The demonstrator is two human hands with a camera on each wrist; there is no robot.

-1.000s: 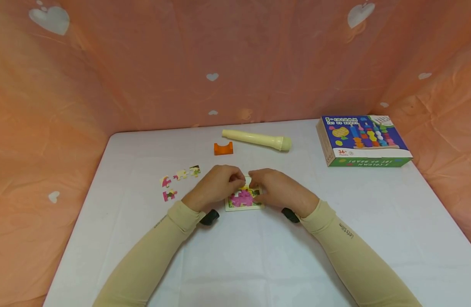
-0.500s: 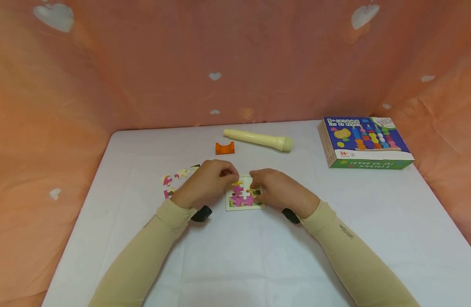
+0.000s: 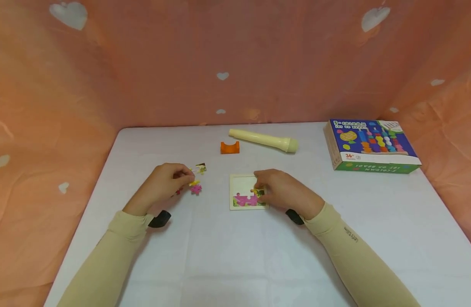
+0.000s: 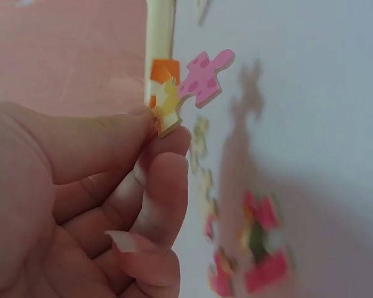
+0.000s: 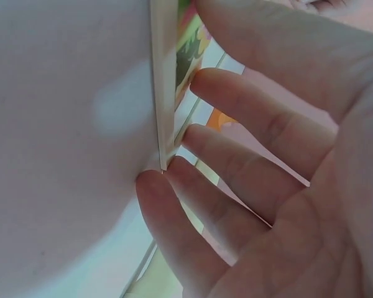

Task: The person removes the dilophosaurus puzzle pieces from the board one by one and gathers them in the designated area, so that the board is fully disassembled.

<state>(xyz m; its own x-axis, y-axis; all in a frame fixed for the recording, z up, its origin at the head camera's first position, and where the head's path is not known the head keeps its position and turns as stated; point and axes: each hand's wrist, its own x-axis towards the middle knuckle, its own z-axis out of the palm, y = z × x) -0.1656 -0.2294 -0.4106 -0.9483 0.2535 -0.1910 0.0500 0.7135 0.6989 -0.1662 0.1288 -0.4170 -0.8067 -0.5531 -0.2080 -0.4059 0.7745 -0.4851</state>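
My left hand (image 3: 163,184), at the left of the table, pinches a pink and yellow jigsaw piece (image 4: 202,81) between thumb and fingertips. It is held up over the table, and its shadow shows in the left wrist view. Other loose jigsaw pieces (image 3: 200,168) lie around and partly behind this hand, among them a pink and green one (image 4: 264,245). My right hand (image 3: 284,192) rests with extended fingers (image 5: 248,102) on the right side of a small framed puzzle board (image 3: 237,175). Pink pieces fill the board's lower part; the upper left shows its bare base.
Behind the board lie an orange block (image 3: 229,148) with a curved notch and a cream toy microphone (image 3: 264,140). A boxed bead set (image 3: 373,147) stands at the back right. An orange curtain (image 3: 235,55) hangs behind the white table (image 3: 235,251).
My left hand has moved left, away from the board, carrying the pink and yellow jigsaw piece out of it. The board's upper left is now bare. My right hand has stayed at the board.
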